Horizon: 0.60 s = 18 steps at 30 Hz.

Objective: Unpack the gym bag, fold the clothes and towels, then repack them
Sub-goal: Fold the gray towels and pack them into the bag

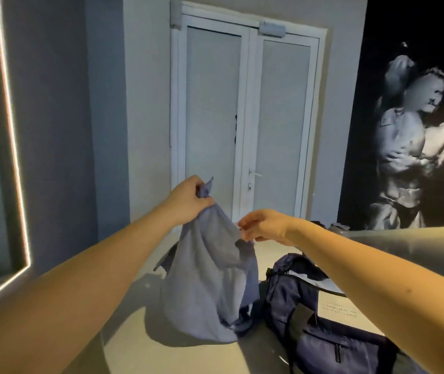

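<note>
1 corner of cloth [207, 279] clamped in l hand [188, 201], r hand [264, 228] at its edge, grip unclear; pinch 2nd corner, pull taut b4 folding.

A white double door [245, 117] stands at 12 o'clock in a pale wall [148, 103]. At 9 o'clock a glowing light strip [13, 147] edges a grey panel. At 2 o'clock hangs a black-and-white mural [409, 136] of muscular figures. A beige table [161, 346] lies at 6 o'clock.
</note>
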Each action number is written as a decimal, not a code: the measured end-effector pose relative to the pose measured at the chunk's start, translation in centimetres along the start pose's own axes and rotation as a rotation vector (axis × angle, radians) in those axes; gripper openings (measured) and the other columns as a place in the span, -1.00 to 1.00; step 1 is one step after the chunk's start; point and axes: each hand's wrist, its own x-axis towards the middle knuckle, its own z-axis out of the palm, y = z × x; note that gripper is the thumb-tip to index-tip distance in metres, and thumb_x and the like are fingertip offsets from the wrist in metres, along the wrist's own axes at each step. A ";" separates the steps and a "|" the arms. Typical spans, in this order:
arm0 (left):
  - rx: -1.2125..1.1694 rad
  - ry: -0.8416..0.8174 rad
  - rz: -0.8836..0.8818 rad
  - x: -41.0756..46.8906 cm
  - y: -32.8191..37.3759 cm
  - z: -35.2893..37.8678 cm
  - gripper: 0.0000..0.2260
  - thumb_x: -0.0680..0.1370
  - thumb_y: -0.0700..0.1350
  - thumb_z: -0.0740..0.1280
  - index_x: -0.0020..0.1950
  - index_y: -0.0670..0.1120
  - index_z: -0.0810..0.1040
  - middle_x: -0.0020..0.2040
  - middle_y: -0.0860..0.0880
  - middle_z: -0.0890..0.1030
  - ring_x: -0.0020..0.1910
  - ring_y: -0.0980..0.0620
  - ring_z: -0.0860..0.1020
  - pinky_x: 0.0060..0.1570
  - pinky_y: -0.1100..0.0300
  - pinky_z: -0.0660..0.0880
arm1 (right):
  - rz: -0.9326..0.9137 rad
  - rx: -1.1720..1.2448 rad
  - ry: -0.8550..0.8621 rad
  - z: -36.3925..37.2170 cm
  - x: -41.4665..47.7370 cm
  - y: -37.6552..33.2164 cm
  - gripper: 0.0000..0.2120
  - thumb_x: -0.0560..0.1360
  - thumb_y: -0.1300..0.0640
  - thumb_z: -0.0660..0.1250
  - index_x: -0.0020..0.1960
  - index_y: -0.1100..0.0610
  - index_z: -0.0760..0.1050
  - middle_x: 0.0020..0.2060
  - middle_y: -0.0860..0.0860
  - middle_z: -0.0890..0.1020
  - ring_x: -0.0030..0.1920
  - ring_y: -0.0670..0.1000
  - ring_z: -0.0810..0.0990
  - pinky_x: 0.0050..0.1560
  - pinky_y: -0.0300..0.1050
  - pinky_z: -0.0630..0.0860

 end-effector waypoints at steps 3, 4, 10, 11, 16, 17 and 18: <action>-0.038 -0.113 0.001 -2.8 -1.1 2.4 -0.76 0.48 -0.02 0.53 -0.05 -0.08 0.52 -0.17 0.00 0.56 -0.19 0.02 0.51 -0.27 0.19 0.38 | -0.109 0.293 0.017 3.4 -0.9 -0.3 -0.61 0.54 0.22 0.45 0.34 0.12 0.49 0.20 0.08 0.64 0.19 0.07 0.63 0.06 -0.15 0.59; -0.063 -0.145 -0.005 -4.1 -1.4 3.4 -0.77 0.49 0.00 0.53 -0.07 -0.05 0.52 -0.18 0.01 0.56 -0.20 0.04 0.51 -0.28 0.20 0.36 | -0.129 0.328 0.030 4.8 -1.3 0.1 -0.63 0.55 0.15 0.45 0.34 0.10 0.50 0.18 0.07 0.65 0.17 0.07 0.64 0.02 -0.16 0.59; -0.181 -0.300 -0.132 -11.3 -4.6 8.8 -0.82 0.52 -0.06 0.50 0.03 -0.06 0.56 -0.15 0.05 0.58 -0.18 0.10 0.54 -0.27 0.36 0.41 | -0.074 0.368 0.168 11.7 -3.7 6.2 -0.88 0.59 0.15 0.40 0.08 0.15 0.67 -0.18 0.04 0.72 -0.20 -0.07 0.64 -0.23 -0.22 0.52; -0.199 -0.350 -0.144 -12.3 -5.3 9.5 -0.77 0.51 -0.07 0.50 0.11 -0.07 0.57 -0.10 0.04 0.60 -0.14 0.09 0.56 -0.19 0.33 0.48 | -0.039 0.383 0.152 12.6 -4.1 7.2 -0.87 0.58 0.11 0.42 0.07 0.12 0.67 -0.15 0.04 0.72 -0.17 -0.05 0.65 -0.21 -0.17 0.53; -0.233 -0.561 -0.127 -16.4 -7.7 11.7 -0.59 0.61 -0.22 0.28 0.44 0.04 0.49 0.21 0.02 0.52 0.13 0.07 0.53 0.11 0.17 0.52 | 0.049 0.401 0.175 15.9 -5.7 10.4 -0.81 0.49 0.06 0.52 -0.07 0.16 0.60 -0.20 0.15 0.65 -0.21 -0.03 0.63 -0.17 -0.09 0.56; -0.242 -0.557 -0.105 -17.1 -8.0 11.9 -0.59 0.63 -0.25 0.24 0.45 0.04 0.49 0.23 0.02 0.51 0.16 0.06 0.52 0.17 0.15 0.52 | 0.031 0.353 0.205 16.2 -5.9 11.0 -0.81 0.50 0.10 0.51 -0.12 0.20 0.57 -0.24 0.18 0.61 -0.23 -0.02 0.59 -0.17 -0.08 0.54; -0.256 -0.533 -0.101 -17.7 -8.3 12.1 -0.61 0.64 -0.25 0.23 0.44 0.05 0.50 0.23 0.03 0.53 0.17 0.06 0.53 0.22 0.14 0.53 | 0.014 0.326 0.223 16.4 -6.1 11.5 -0.82 0.51 0.17 0.48 -0.16 0.23 0.53 -0.29 0.17 0.56 -0.25 -0.01 0.55 -0.20 -0.09 0.50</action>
